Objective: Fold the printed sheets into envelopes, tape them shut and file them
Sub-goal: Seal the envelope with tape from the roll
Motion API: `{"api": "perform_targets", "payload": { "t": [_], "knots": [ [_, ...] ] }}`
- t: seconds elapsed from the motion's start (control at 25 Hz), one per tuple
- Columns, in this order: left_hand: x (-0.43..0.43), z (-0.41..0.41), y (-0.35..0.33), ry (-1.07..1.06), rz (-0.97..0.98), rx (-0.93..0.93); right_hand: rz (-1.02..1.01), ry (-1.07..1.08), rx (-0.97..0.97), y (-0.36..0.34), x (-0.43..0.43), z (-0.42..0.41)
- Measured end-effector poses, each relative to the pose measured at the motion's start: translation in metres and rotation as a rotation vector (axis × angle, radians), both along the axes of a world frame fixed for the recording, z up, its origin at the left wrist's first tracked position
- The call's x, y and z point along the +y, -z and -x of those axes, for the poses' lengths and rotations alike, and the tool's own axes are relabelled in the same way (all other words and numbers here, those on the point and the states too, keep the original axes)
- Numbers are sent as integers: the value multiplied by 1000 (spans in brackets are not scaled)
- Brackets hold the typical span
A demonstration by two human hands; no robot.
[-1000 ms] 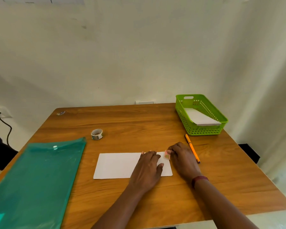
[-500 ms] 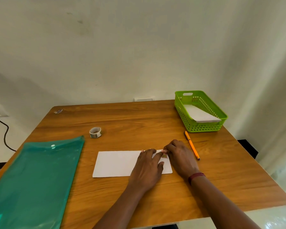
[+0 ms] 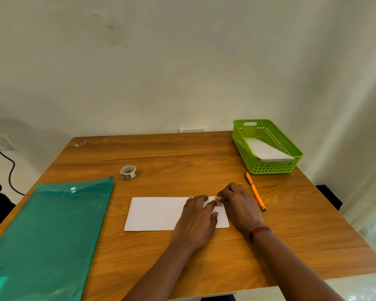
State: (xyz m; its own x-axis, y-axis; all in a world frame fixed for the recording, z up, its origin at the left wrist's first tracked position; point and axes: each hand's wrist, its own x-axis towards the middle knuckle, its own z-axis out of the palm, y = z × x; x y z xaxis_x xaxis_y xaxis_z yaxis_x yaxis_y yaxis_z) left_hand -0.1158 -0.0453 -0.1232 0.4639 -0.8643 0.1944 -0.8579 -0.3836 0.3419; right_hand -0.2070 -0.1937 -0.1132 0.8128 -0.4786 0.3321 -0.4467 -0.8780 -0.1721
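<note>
Near the middle of the frame, a bit low, a white folded sheet (image 3: 161,213) lies flat on the wooden table (image 3: 182,153). The left hand (image 3: 195,220) rests on the sheet's right half. Its fingers are straight and press the paper down. Just to the right, the right hand (image 3: 239,207) has its fingers curled. Their tips pinch a small bit of tape (image 3: 219,204) at the sheet's upper right edge.

I think the paper is very light and thin. It bends easily and may slide on the smooth wood, so a flat hand on top is a good way to keep it from moving. The tape is tiny and sticky, and it could curl or stick to a finger. It is best held by its end and rubbed down gently. To lift the sheet, a soft pinch on a corner or long edge should do. A hard squeeze would crease it.

Up and left of the sheet sits a tape roll (image 3: 128,172). An orange pen (image 3: 255,194) lies just right of the right hand. At the upper right, a green basket (image 3: 291,153) holds another folded paper (image 3: 267,152). A teal folder (image 3: 48,231) fills the lower left.
</note>
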Motion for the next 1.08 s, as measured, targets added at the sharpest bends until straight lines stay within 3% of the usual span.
{"api": "perform_targets", "payload": {
  "t": [1.08],
  "knots": [
    [0,-2,-6,98,-15,-41,3,15,11,-4,15,10]
  ]
}}
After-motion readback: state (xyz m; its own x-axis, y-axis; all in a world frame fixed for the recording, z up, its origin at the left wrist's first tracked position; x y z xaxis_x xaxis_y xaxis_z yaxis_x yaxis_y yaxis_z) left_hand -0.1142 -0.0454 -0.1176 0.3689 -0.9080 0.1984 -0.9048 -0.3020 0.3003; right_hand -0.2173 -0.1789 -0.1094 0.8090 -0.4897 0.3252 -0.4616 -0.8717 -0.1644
